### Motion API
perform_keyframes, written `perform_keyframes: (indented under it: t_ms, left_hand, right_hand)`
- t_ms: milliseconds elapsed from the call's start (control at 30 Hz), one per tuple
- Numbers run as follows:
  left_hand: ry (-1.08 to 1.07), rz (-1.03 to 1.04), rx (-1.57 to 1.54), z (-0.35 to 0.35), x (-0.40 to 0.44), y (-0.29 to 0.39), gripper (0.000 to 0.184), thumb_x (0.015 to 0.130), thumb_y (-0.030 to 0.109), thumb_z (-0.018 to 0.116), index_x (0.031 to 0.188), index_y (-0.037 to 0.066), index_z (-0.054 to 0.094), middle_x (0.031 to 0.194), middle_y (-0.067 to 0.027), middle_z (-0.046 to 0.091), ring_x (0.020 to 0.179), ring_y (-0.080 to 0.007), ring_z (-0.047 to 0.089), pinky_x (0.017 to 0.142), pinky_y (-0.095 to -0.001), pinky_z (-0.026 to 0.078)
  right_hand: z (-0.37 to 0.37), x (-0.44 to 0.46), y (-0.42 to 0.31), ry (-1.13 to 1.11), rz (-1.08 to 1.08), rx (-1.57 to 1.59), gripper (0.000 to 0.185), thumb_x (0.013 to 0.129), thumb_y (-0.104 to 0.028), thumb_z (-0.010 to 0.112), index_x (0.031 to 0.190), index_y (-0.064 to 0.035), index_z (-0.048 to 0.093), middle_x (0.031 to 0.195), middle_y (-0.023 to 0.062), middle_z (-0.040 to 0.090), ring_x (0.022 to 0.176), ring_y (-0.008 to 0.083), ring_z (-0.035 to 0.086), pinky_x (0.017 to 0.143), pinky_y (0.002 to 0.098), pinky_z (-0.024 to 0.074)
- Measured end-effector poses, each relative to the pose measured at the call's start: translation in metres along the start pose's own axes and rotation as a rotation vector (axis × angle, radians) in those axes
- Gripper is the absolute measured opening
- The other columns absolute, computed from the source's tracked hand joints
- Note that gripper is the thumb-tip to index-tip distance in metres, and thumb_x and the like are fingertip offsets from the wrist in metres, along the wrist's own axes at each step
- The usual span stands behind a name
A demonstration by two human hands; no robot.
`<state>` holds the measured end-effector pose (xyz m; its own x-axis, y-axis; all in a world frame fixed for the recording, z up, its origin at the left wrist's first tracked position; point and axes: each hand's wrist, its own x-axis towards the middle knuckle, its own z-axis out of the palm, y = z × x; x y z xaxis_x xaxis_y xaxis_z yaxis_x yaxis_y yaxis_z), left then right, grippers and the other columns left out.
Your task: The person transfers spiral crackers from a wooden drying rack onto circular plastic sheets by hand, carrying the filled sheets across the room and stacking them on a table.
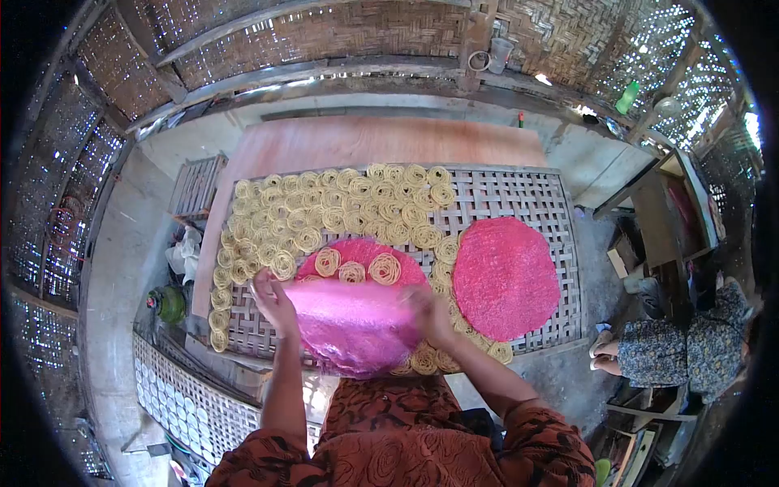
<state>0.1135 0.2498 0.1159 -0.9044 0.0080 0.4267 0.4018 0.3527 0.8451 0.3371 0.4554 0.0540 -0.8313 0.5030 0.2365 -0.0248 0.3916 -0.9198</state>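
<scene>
Left hand [276, 308]: at the left edge of the glossy magenta-pink sheet [349, 333], fingers extended; clamped or merely touching, cannot tell.
Sheet: between the hands, blurred, directly over the near part of the lattice; long axis running left to right, from one hand to the other.
Right hand [430, 315]: apparently curled tight on the right edge, well apart from the left hand; neither hand clearly nearer, both at the rim.

Pale yellow coiled nests [333, 197]: packed close over the left and far parts of the lattice, with a narrower strip right of the sheet.
Flat round bright-pink disc [357, 250]: just beyond the sheet and partly hidden by it, at least three loose beige coils [385, 269] on top.
Reddish-brown wooden worktop [381, 142]: showing past the far edge of the lattice.
Woven bamboo lattice [503, 195]: lying flat, open weave visible at far right.
Second round pink disc [507, 278]: flat on the lattice, right of the right hand.

Green rounded metal cylinder [170, 305]: left of the worktop.
Plaited bamboo wall [560, 36]: behind, speckled with daylight.
Another person [657, 353]: far right, in patterned clothing, well apart from the worktop.
</scene>
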Motion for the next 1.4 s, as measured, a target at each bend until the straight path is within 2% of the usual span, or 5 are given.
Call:
perform_keyframes:
  t_ms: [133, 233, 767, 1033, 1400]
  left_hand:
    - [-0.115, -0.007, 0.011, -0.004, 0.005, -0.009, 0.021, 0.088, 0.001, 0.046, 0.106, 0.005, 0.056, 0.094, -0.0079, 0.060, 0.085, -0.0199, 0.058, 0.072, -0.0341, 0.048]
    - [-0.569, -0.100, 0.080, 0.011, -0.029, -0.021, 0.022, 0.086, 0.005, 0.054, 0.108, 0.006, 0.056, 0.097, -0.0128, 0.060, 0.091, -0.0239, 0.058, 0.081, -0.0343, 0.046]
    - [-0.746, 0.083, 0.368, 0.023, -0.047, -0.013, 0.044, 0.089, 0.020, 0.054, 0.130, 0.009, 0.044, 0.112, -0.0215, 0.058, 0.108, -0.0367, 0.055, 0.092, -0.0406, 0.042]
    - [-0.832, 0.310, 0.642, 0.077, -0.038, -0.037, 0.067, 0.084, 0.036, 0.060, 0.139, 0.011, 0.031, 0.140, -0.0145, 0.038, 0.135, -0.0342, 0.025, 0.108, -0.0572, 0.015]
    - [-1.157, 0.259, 0.705, -0.002, 0.007, -0.032, 0.021, 0.080, 0.024, 0.061, 0.101, 0.021, 0.067, 0.121, -0.0116, 0.056, 0.118, -0.0260, 0.048, 0.103, -0.0509, 0.024]
  right_hand:
    - [-0.058, 0.023, -0.005, 0.501, 0.225, 0.201, 0.010, 0.090, -0.003, 0.050, 0.093, -0.0002, 0.060, 0.084, 0.0052, 0.063, 0.077, 0.0109, 0.057, 0.063, 0.0286, 0.0468]
    - [-0.065, 0.018, 0.002, 0.508, 0.178, 0.214, 0.010, 0.090, -0.002, 0.052, 0.095, 0.0001, 0.060, 0.083, 0.0067, 0.063, 0.076, 0.0094, 0.057, 0.063, 0.0256, 0.0463]
    - [-0.137, 0.101, -0.210, 0.379, -0.237, -0.023, 0.017, 0.086, 0.006, 0.055, 0.101, 0.0034, 0.061, 0.082, 0.0064, 0.063, 0.075, 0.0070, 0.058, 0.067, 0.0230, 0.0484]
    - [-0.128, 0.137, -0.245, 0.353, -0.586, -0.694, 0.024, 0.079, 0.003, 0.056, 0.101, -0.0030, 0.063, 0.084, 0.0097, 0.066, 0.063, 0.0187, 0.063, 0.056, 0.0289, 0.0492]
    - [-0.012, 0.096, -0.145, -0.119, -0.649, -0.640, 0.039, 0.072, 0.000, 0.053, 0.110, -0.0079, 0.059, 0.100, 0.0079, 0.065, 0.053, 0.0194, 0.061, 0.047, 0.0328, 0.0498]
